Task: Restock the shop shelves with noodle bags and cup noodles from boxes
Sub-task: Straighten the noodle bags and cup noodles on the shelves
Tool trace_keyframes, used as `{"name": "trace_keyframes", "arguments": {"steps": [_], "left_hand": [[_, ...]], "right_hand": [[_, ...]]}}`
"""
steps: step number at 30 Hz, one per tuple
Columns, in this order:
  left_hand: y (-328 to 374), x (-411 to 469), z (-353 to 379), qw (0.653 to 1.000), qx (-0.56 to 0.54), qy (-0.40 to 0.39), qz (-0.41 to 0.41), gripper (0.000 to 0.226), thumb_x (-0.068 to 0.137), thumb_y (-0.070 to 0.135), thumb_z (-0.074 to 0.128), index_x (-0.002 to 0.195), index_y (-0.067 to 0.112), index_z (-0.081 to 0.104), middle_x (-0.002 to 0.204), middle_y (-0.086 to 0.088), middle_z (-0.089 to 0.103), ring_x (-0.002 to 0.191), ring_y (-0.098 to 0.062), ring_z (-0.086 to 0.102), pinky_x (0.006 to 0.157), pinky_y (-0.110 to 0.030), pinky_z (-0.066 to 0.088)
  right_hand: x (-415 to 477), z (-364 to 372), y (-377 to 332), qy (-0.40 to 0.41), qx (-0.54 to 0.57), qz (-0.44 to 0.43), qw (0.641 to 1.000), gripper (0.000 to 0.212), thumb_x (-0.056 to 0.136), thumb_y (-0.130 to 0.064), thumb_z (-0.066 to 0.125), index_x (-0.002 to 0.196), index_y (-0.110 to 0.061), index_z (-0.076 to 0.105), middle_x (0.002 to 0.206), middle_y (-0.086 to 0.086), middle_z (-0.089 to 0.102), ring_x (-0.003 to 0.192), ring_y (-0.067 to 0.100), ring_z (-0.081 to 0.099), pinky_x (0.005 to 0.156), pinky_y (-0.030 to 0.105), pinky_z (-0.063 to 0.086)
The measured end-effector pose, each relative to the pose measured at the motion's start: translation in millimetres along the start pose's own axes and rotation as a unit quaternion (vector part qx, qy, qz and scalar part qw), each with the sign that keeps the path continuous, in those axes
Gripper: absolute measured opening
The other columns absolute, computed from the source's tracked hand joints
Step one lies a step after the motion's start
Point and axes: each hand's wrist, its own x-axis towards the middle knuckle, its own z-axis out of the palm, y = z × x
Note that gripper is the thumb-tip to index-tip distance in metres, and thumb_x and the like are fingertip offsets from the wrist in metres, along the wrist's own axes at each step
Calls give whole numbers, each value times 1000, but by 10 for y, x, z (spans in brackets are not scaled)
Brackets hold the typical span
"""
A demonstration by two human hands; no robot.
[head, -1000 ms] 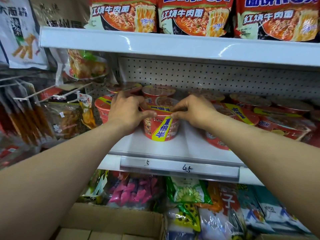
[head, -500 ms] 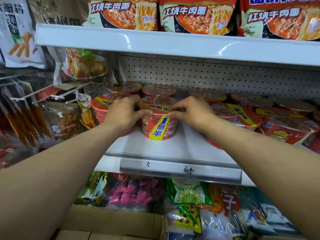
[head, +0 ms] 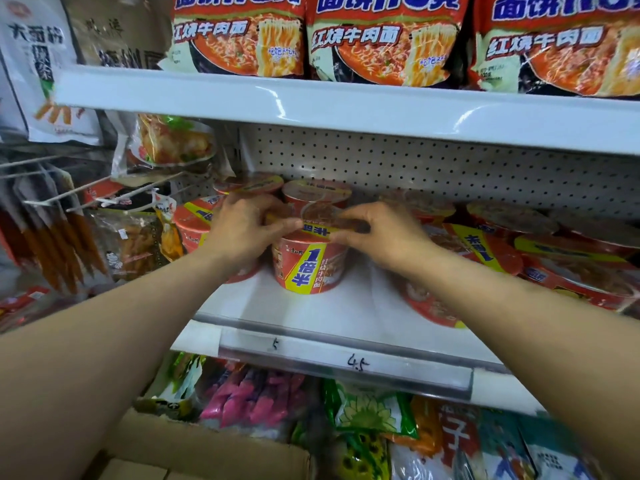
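Observation:
A red cup noodle with a yellow and blue label point(head: 310, 265) stands upright on the white middle shelf point(head: 325, 317). My left hand point(head: 242, 230) grips its rim from the left, and my right hand point(head: 384, 233) grips the rim from the right. More red cup noodles stand behind it point(head: 317, 194) and to its left point(head: 188, 220). Several others lie tipped on the right of the shelf point(head: 568, 258). Red noodle bags point(head: 388, 39) line the shelf above.
An open cardboard box point(head: 194, 448) sits at the bottom left. Snack bags point(head: 367, 414) fill the shelf below. Wire hooks with hanging snack packs point(head: 52, 230) jut out on the left. The upper shelf's edge point(head: 346, 109) overhangs the cups.
Both hands have pushed the cup noodle a little further back on the shelf, and they still hold its rim. The view has shifted slightly.

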Motion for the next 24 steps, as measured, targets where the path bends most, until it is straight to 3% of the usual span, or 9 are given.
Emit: {"name": "trace_keyframes", "arguments": {"steps": [3, 6, 10, 13, 17, 20, 24], "left_hand": [[241, 76, 154, 1000, -23, 12, -5, 67, 69, 83, 51, 111, 34, 70, 117, 8, 70, 115, -25, 58, 95, -46, 50], [629, 200, 380, 999, -46, 10, 10, 56, 73, 70, 58, 108, 30, 73, 112, 6, 72, 110, -19, 63, 96, -41, 50], [1076, 420, 786, 996, -72, -3, 51, 27, 81, 50, 71, 98, 29, 76, 103, 12, 74, 103, -8, 65, 94, -28, 48], [1374, 587, 1100, 995, -71, -41, 57, 23, 86, 40, 70, 100, 22, 77, 103, 4, 75, 101, -14, 66, 94, -35, 51], [1726, 752, 1424, 994, -32, -105, 3, 51, 74, 64, 58, 106, 27, 75, 118, -1, 70, 113, -23, 61, 100, -40, 48], [1832, 849, 1624, 991, -40, -121, -36, 39, 84, 55, 67, 110, 26, 74, 120, -5, 69, 114, -27, 61, 101, -43, 47], [1923, 905, 1699, 988, -41, -129, -67, 39, 82, 55, 69, 107, 25, 74, 113, -4, 71, 107, -25, 64, 101, -40, 48]], "right_hand": [[23, -261, 309, 17, 7, 8, 1000, 43, 85, -55, 70, 119, -29, 72, 122, -8, 71, 109, 15, 66, 96, 34, 51], [14, -595, 729, 41, 9, 30, 999, 42, 79, -62, 69, 103, -28, 78, 106, -12, 74, 99, 13, 69, 93, 36, 53], [-48, -1026, 1304, 58, -25, 80, 995, 25, 86, -47, 73, 101, -27, 78, 107, -4, 74, 100, 17, 66, 87, 32, 50], [-107, -1207, 1712, 61, -36, 100, 992, 26, 85, -46, 74, 101, -25, 79, 104, -1, 75, 100, 18, 67, 85, 31, 50], [-193, -1409, 2133, 33, -65, 126, 989, 32, 86, -48, 73, 105, -23, 79, 109, 2, 75, 103, 22, 66, 85, 32, 50], [-241, -1485, 2362, 0, -72, 139, 988, 37, 86, -53, 70, 108, -25, 78, 113, 3, 74, 105, 22, 65, 92, 36, 51], [-263, -1509, 2570, -41, -43, 155, 986, 40, 83, -57, 69, 113, -32, 75, 88, -8, 70, 87, 16, 61, 69, 25, 42]]}}
